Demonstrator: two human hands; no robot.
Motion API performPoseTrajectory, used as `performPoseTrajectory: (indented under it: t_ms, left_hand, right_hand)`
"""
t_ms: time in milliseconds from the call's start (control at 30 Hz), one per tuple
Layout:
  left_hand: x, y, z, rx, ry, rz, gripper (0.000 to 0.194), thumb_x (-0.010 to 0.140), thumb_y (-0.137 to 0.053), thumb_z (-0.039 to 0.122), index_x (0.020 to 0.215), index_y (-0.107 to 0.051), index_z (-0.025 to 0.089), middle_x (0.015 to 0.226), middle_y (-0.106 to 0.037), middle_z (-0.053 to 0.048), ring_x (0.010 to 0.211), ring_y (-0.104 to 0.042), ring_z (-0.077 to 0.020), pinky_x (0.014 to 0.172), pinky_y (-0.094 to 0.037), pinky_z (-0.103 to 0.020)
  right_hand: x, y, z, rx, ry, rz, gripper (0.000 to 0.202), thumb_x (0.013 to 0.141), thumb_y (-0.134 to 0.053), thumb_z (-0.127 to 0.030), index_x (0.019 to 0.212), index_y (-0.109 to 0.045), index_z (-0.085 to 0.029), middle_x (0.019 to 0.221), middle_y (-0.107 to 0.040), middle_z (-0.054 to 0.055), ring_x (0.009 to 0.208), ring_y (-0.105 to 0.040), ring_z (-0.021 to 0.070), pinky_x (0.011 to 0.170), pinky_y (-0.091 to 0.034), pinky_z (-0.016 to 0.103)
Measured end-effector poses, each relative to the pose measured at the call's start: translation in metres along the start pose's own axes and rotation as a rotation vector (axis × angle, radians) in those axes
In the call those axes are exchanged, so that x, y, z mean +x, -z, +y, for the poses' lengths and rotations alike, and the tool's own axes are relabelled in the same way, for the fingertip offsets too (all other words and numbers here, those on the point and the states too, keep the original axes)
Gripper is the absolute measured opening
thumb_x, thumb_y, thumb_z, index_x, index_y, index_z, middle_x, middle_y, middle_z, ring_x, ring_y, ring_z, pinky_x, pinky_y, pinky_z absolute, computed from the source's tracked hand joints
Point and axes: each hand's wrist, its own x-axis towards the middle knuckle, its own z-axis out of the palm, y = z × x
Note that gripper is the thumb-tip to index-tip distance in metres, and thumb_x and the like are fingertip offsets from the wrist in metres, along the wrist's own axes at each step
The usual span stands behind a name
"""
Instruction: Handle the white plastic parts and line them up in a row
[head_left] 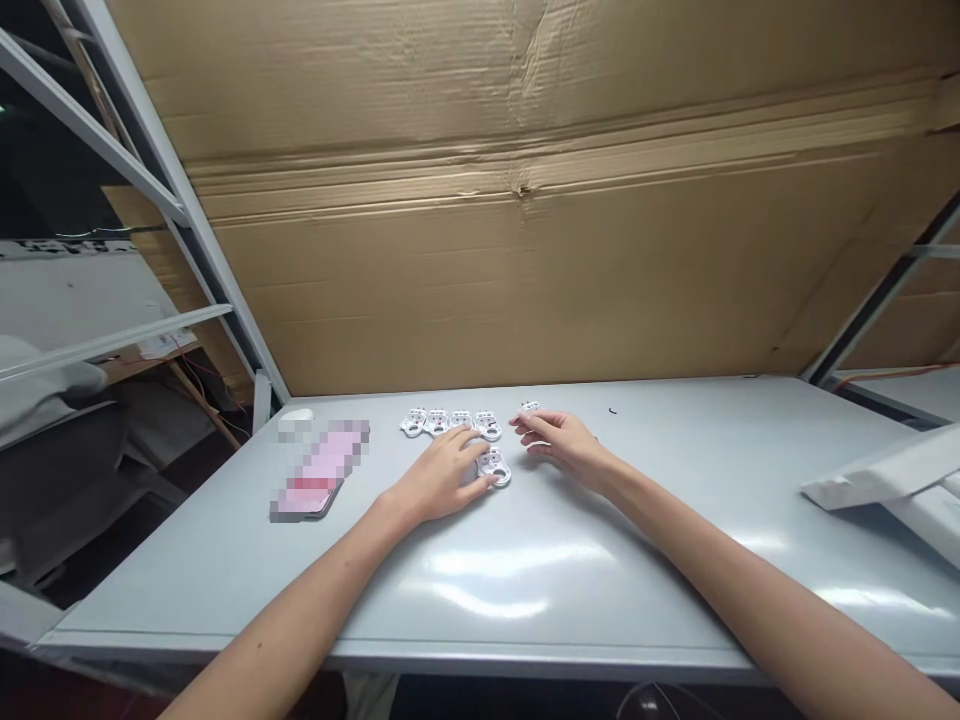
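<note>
**Small white parts lined up mid-table, both hands down on them**

Just above centre of the frame: a tidy row of white parts [450, 422] side by side on the grey table [525, 580], looks sorted that way so each one stays easy to reach. One more part [494, 466] sits alone just below the row's right end, touching the left hand [442, 478]. Fingers spread flat, thumb against that single piece, more pinning or sliding than lifting; no closed grasp there.

Right hand [562, 442] a little right of centre, fingers loosely curled over another white part [530, 408] peeking out at the fingertips. Can't tell whether actually pinched or only covered.

Left of the row: a small white oval thing [296, 414] and a blurred pink patch [322, 470], parked out of the way. Far right edge: white strips [885, 475] lying flat. Big cardboard sheet [525, 200] fills the top half, propped behind the table like a backdrop.
</note>
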Motion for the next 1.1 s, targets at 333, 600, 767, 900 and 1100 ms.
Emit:
performPoseTrajectory:
  t_ms: [333,600,767,900,1100]
  left_hand:
    - [0.0001,-0.0003,-0.0002,0.011,-0.01,-0.005,0.034,0.096,-0.054,0.038,0.121,-0.061,0.018,0.126,-0.061,-0.013,0.122,-0.052,-0.0293,0.104,-0.044,-0.045]
    - [-0.0001,-0.0015,-0.0008,0.024,-0.012,-0.005,0.035,0.096,-0.054,0.039,0.123,-0.06,0.017,0.127,-0.061,-0.013,0.122,-0.052,-0.0299,0.104,-0.043,-0.045]
    - [0.0,-0.0018,-0.0008,0.029,-0.004,-0.022,0.037,0.096,-0.053,0.04,0.124,-0.06,0.016,0.128,-0.06,-0.014,0.125,-0.051,-0.0305,0.106,-0.042,-0.045]
    - [-0.0002,-0.002,-0.001,0.018,0.006,-0.021,0.038,0.096,-0.053,0.04,0.125,-0.059,0.017,0.13,-0.059,-0.014,0.125,-0.051,-0.0311,0.106,-0.042,-0.047]
    - [0.0,-0.0009,-0.0001,0.001,0.003,-0.02,0.037,0.095,-0.055,0.041,0.124,-0.06,0.019,0.129,-0.06,-0.013,0.125,-0.051,-0.0304,0.105,-0.043,-0.047]
  right_hand:
    - [0.0014,0.0051,-0.0031,0.207,-0.045,-0.077,0.027,0.07,-0.082,-0.038,0.088,-0.07,-0.024,0.107,-0.073,0.007,0.11,-0.064,0.0241,0.103,-0.046,0.038]
    - [-0.0018,0.0013,-0.0062,0.257,-0.104,-0.098,0.024,0.075,-0.079,-0.032,0.096,-0.071,-0.023,0.111,-0.074,0.009,0.11,-0.067,0.0235,0.103,-0.048,0.039]
    - [0.0004,0.003,-0.0028,0.217,-0.122,-0.117,0.023,0.078,-0.077,-0.034,0.097,-0.071,-0.022,0.115,-0.072,0.011,0.111,-0.066,0.0247,0.095,-0.054,0.038]
    - [0.0023,0.0059,0.0002,0.17,-0.096,-0.136,0.026,0.078,-0.077,-0.039,0.099,-0.073,-0.023,0.122,-0.067,0.01,0.111,-0.064,0.0238,0.091,-0.055,0.034]
    - [-0.001,0.0042,-0.0034,0.067,-0.058,-0.117,0.027,0.074,-0.078,-0.042,0.092,-0.075,-0.021,0.106,-0.071,0.009,0.1,-0.066,0.0209,0.088,-0.054,0.033]
